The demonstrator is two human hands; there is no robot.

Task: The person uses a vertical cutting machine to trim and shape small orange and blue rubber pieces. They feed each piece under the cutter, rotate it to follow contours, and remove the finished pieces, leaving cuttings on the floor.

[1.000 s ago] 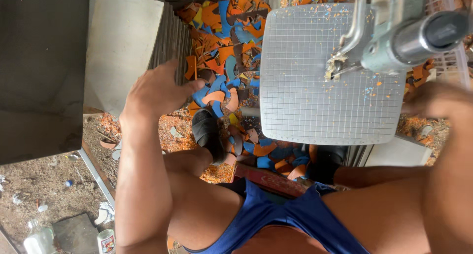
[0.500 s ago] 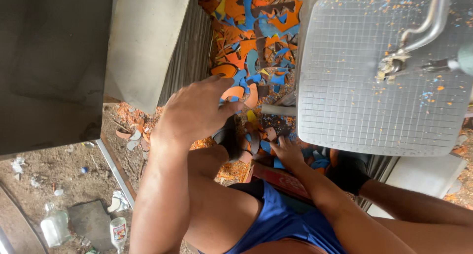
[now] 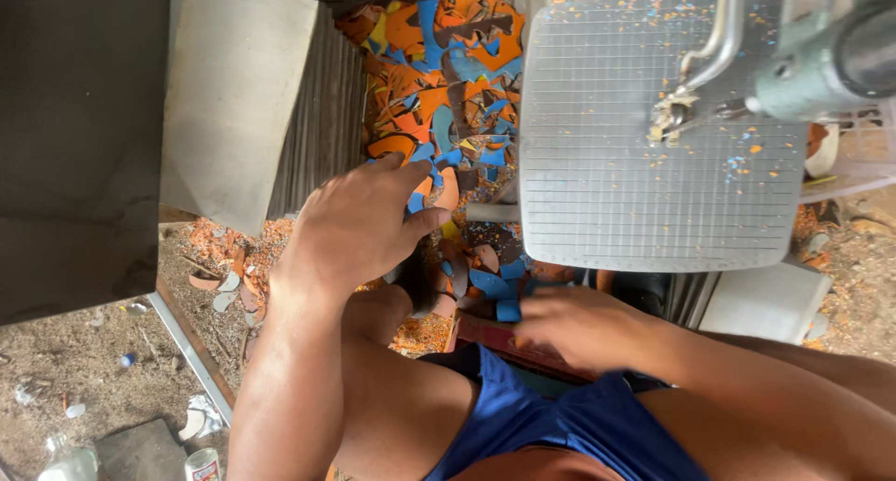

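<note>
Under left hand: scrap pieces.

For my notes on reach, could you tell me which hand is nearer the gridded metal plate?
Right. The right hand lies just below the gridded metal plate; the left hand rests farther left, on the scraps.

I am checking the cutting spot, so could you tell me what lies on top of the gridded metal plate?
The gridded metal plate carries scattered orange and blue crumbs. The machine's metal arm hangs over it, covering its upper right part.
</note>
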